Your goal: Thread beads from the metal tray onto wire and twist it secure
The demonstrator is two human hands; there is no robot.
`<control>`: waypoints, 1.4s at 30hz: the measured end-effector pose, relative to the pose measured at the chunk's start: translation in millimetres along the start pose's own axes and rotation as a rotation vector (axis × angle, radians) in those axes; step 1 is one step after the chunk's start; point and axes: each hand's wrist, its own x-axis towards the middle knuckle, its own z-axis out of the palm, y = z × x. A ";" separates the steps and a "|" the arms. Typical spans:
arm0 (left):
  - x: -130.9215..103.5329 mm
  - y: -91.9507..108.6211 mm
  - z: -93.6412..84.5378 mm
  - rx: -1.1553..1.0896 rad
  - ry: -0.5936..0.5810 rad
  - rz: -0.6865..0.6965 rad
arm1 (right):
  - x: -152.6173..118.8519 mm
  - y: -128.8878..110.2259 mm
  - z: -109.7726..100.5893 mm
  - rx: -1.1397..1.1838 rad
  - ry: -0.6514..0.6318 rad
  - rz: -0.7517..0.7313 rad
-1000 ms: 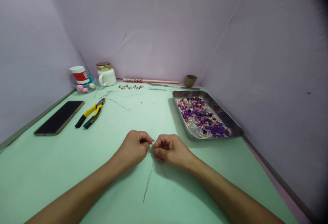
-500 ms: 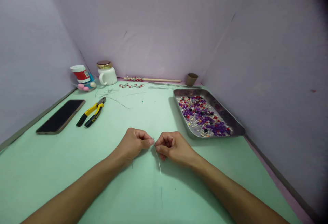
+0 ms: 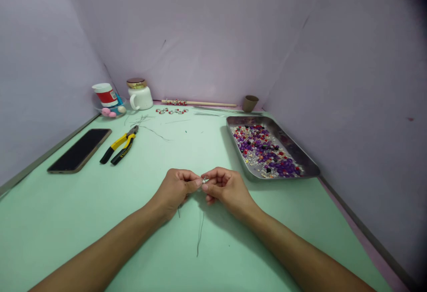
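My left hand (image 3: 180,187) and my right hand (image 3: 227,188) meet fingertip to fingertip above the green table, low in the middle of the view. Thumb and forefinger of each are pinched on a thin wire (image 3: 200,234), whose loose end hangs below them. A tiny pale bead (image 3: 204,181) shows between the fingertips. Another short wire end pokes out beneath my left hand. The fingers hide how the wire runs at the bead.
On the right, a metal tray (image 3: 290,143) holds purple, red and white beads. Pliers (image 3: 122,143) and a phone (image 3: 80,149) lie left. Behind are a white mug (image 3: 142,98), beaded wire pieces (image 3: 171,111), a wooden stick (image 3: 210,103) and a brown cup (image 3: 250,103).
The fingertips have come closer together, and a pale bead now shows between them. The hanging wire has swung a little to the left.
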 end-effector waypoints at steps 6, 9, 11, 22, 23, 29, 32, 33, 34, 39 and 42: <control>-3.0 -2.6 3.9 0.028 -0.025 0.056 | -4.5 -2.3 7.1 -0.078 0.111 0.000; -2.5 -1.5 5.8 -0.019 0.005 0.009 | -4.4 -0.9 7.9 -0.112 0.124 -0.016; -1.7 0.1 5.9 -0.101 0.048 -0.058 | -3.2 -0.7 6.8 -0.106 0.088 -0.026; -1.7 3.2 4.9 -0.323 -0.010 -0.124 | -0.5 -5.3 -1.1 -0.033 -0.042 -0.064; -1.6 1.8 5.4 -0.296 0.005 -0.101 | -0.6 -4.9 -1.2 -0.024 -0.028 -0.061; -3.3 -2.7 7.7 -0.224 0.022 -0.002 | -1.6 -4.1 -0.4 0.019 0.009 -0.090; -4.3 -2.0 7.7 -0.275 0.019 -0.030 | -2.1 -4.6 0.7 -0.023 -0.003 -0.129; -4.4 -1.5 7.6 -0.301 0.013 -0.049 | -2.1 -4.9 0.7 -0.040 -0.007 -0.142; -4.5 -1.0 7.5 -0.327 0.006 -0.068 | -2.0 -5.1 0.5 -0.057 -0.010 -0.153; -3.7 0.7 8.3 -0.304 0.035 -0.094 | 0.0 -6.4 -3.6 -0.069 -0.073 -0.085; -3.4 -1.3 10.1 -0.227 0.063 -0.075 | 1.0 -6.0 -5.6 -0.018 -0.108 -0.013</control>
